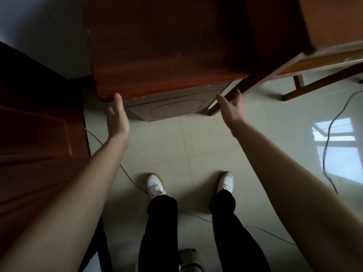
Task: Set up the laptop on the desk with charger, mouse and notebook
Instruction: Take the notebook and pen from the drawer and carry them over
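A dark reddish-brown wooden desk fills the upper middle of the head view, its top bare in the part I see. My left hand reaches toward the desk's near left corner, fingers apart, thumb by the edge, holding nothing. My right hand is stretched toward the near right corner, also with fingers spread and nothing in it. Both hands are just below the desk's front edge. No laptop, charger, mouse or notebook is in view.
A cabinet door panel sits under the desk front. A dark wooden door stands at left. A lighter wooden table is at upper right. A black cable and a white cable trail over the pale tiled floor.
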A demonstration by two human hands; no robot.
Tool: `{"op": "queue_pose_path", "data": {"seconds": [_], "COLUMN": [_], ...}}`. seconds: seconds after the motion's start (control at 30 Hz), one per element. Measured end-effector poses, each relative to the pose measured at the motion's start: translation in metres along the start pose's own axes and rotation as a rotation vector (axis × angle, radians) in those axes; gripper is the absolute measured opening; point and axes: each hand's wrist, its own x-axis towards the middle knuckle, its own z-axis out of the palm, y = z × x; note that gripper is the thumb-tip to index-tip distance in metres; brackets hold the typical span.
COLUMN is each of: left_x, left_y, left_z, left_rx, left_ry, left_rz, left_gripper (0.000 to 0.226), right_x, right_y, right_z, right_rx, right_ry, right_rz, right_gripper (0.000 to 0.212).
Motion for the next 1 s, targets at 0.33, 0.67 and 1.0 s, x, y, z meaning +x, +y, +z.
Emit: {"op": "queue_pose_path", "data": {"seconds": [0.33,0.67,1.0], "left_x": [0.024,0.017,0.003], "left_y": [-0.024,-0.009,-0.020], "left_z": [0.024,0.030,0.014], "left_rx": [-0.333,-0.461,-0.128], "left_ry": [-0.002,0.023,0.117], "left_rz": [0.101,0.074,0.056], "left_gripper": [0.080,0.063,0.074], "right_x": [0.039,0.039,0.016], "right_y": [0.014,-0.004,0.020], "right_z": [0.027,0.023,0.001], "right_rx": [0.202,0.300,0.248], "right_ry": [0.087,0.108,0.151], "right_rz": [-0.282,-0.171,-0.091], "right_gripper": [0.099,0.088,0.085]}}
